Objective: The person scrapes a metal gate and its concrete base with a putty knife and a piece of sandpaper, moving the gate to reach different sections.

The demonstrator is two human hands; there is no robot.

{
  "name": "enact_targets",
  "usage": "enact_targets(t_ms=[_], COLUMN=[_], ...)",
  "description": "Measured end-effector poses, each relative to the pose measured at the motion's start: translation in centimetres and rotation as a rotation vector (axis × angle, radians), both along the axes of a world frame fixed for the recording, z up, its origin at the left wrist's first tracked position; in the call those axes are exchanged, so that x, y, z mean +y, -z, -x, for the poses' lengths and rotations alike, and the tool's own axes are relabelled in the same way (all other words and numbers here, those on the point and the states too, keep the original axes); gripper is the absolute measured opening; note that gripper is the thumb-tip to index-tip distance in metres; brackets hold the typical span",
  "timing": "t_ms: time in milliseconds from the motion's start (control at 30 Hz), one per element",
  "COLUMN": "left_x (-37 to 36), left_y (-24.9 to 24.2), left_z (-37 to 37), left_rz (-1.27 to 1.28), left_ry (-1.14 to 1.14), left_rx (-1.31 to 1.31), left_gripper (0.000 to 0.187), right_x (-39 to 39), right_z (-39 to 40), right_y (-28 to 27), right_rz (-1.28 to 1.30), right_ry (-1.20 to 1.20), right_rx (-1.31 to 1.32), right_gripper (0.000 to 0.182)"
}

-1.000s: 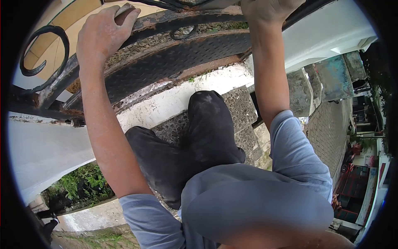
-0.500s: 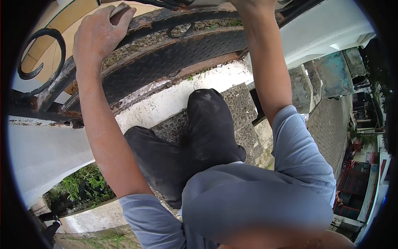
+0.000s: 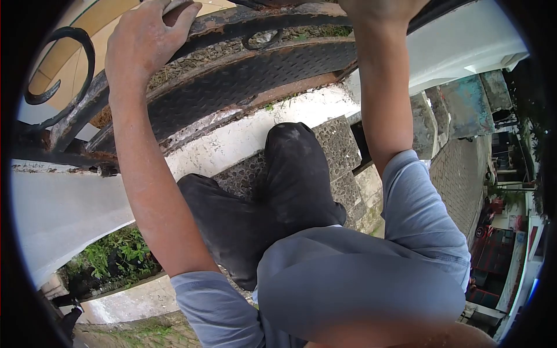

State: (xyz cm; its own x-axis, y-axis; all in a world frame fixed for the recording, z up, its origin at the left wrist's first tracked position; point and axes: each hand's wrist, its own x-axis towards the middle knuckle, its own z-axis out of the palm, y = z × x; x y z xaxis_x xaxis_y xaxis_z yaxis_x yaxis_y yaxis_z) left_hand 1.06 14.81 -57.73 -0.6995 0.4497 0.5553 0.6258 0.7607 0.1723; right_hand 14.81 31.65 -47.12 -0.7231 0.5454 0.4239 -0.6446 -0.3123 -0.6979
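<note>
My left hand (image 3: 146,42) is closed at the upper left, its dusty thumb and fingers pinching a small folded grey-brown sheet (image 3: 177,8) that looks like sandpaper. It rests against the curved top rail (image 3: 232,22) of a black metal gate, where the paint is worn and rust shows. Across from it, my right hand (image 3: 383,10) reaches to the top edge of the view near the same rail; its fingers are cut off, so what they touch is hidden. Below the rail runs a dark patterned metal panel (image 3: 249,81). A curled iron scroll (image 3: 87,55) stands left of my left hand.
My bent knees (image 3: 296,145) are close below the gate, over pebbled paving (image 3: 336,145) and a white ledge (image 3: 232,130). White walls flank the gate on the left (image 3: 64,203) and right (image 3: 458,46). Green plants (image 3: 119,255) grow at lower left.
The view has shifted slightly, so the gate appears a little higher and further right. My right hand has moved a bit to the right; my left hand keeps its grip at the rail.
</note>
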Motion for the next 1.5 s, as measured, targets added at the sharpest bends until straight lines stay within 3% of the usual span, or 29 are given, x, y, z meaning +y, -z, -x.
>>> enact_targets(t_ms=[67,167,200,267,300,333,433,467,533,600,667,700,733,800,867,967,1000,1067,1100,1133,1200,1233,1267,1333,1400,1467,1500], left_x=[0.2,0.0,-0.1,0.0,0.2,0.2,0.3,0.1,0.0,0.2,0.2,0.0,-0.1,0.3,0.2,0.1,0.0,0.0,0.1,0.2,0.2,0.1,0.0,0.1,0.3,0.2,-0.1], left_y=[-0.2,0.1,-0.1,0.2,0.2,-0.1,-0.2,0.1,0.1,-0.2,0.6,0.4,0.2,0.2,-0.3,-0.1,0.3,0.2,-0.3,-0.4,0.1,0.0,0.1,-0.1,0.0,0.0,0.1], left_z=[-0.2,0.1,0.2,0.0,-0.1,0.0,0.1,0.1,-0.1,0.1,0.3,0.3,0.2,-0.1,-0.2,0.1,0.2,-0.2,-0.1,0.0,-0.1,0.1,0.0,0.0,0.1,-0.1,-0.2], left_rz=[0.007,-0.036,-0.026,-0.007,0.005,0.012,0.017,-0.004,0.011,0.016,-0.025,-0.024,-0.012,0.004,0.023,0.0,-0.009,0.012,0.021,0.015,-0.027,-0.005,-0.002,0.016,0.016,-0.02,-0.019], left_ry=[0.009,-0.008,0.003,0.03,0.013,-0.014,-0.026,-0.026,-0.026,-0.024,-0.046,-0.056,-0.037,0.006,-0.021,-0.033,-0.025,-0.014,-0.017,-0.02,-0.038,-0.023,-0.021,-0.015,-0.007,-0.012,-0.018], left_rx=[-0.031,-0.009,0.003,-0.002,-0.019,-0.027,-0.006,0.023,-0.01,-0.017,0.053,0.053,0.036,0.016,-0.032,-0.008,0.048,-0.019,-0.065,-0.056,0.045,0.009,0.0,-0.001,-0.019,0.035,0.028], left_gripper=[0.054,0.055,0.055,0.055,0.055,0.055,0.056,0.056,0.056,0.055,0.054,0.054,0.054,0.054,0.054,0.055,0.055,0.055,0.055,0.055,0.055,0.055,0.055,0.055,0.055,0.055,0.055], right_x=[1.5,2.0,1.8,3.5,2.5,1.9,1.3,1.2,1.4,1.9,0.5,1.6,1.7,1.5,1.4,-0.8,-0.6,0.1,0.2,0.2,0.3,1.1,1.5,2.2,2.0,1.1,0.2], right_z=[2.0,0.1,-0.7,2.2,1.2,0.7,-1.0,-1.2,1.8,1.9,-0.4,-0.4,0.8,2.7,2.3,-1.2,-0.8,1.9,2.0,1.3,-1.0,-0.3,0.1,2.3,1.1,-0.7,-0.7], right_y=[1.4,1.3,0.7,2.9,2.2,1.9,1.0,0.9,2.9,2.6,1.5,1.4,1.8,2.3,2.0,1.2,1.6,3.1,2.8,2.3,1.8,2.3,2.8,3.0,2.5,1.9,1.8], right_rz=[-0.647,-0.656,-0.485,-0.615,-0.647,-0.647,-0.607,-0.442,-0.865,-0.769,-0.475,-0.546,-0.541,-0.916,-0.947,-0.484,-0.493,-1.0,-1.037,-1.039,-0.598,-0.571,-0.926,-0.924,-0.98,-0.495,-0.422], right_ry=[0.308,0.369,0.178,0.339,0.46,0.468,0.326,0.167,0.581,0.494,0.142,-0.037,-0.043,0.415,0.386,0.105,0.114,0.571,0.606,0.606,0.095,-0.036,0.388,0.32,0.372,0.08,0.216], right_rx=[0.257,0.282,0.295,0.368,0.155,0.16,0.232,0.323,0.468,0.407,0.318,0.337,0.332,0.498,0.544,0.208,0.219,0.493,0.536,0.547,0.303,0.434,0.346,0.578,0.641,0.329,0.245], right_gripper=[0.053,0.056,0.058,0.056,0.054,0.054,0.051,0.05,0.053,0.056,0.055,0.055,0.055,0.055,0.055,0.053,0.054,0.052,0.053,0.053,0.055,0.058,0.057,0.058,0.058,0.058,0.056])
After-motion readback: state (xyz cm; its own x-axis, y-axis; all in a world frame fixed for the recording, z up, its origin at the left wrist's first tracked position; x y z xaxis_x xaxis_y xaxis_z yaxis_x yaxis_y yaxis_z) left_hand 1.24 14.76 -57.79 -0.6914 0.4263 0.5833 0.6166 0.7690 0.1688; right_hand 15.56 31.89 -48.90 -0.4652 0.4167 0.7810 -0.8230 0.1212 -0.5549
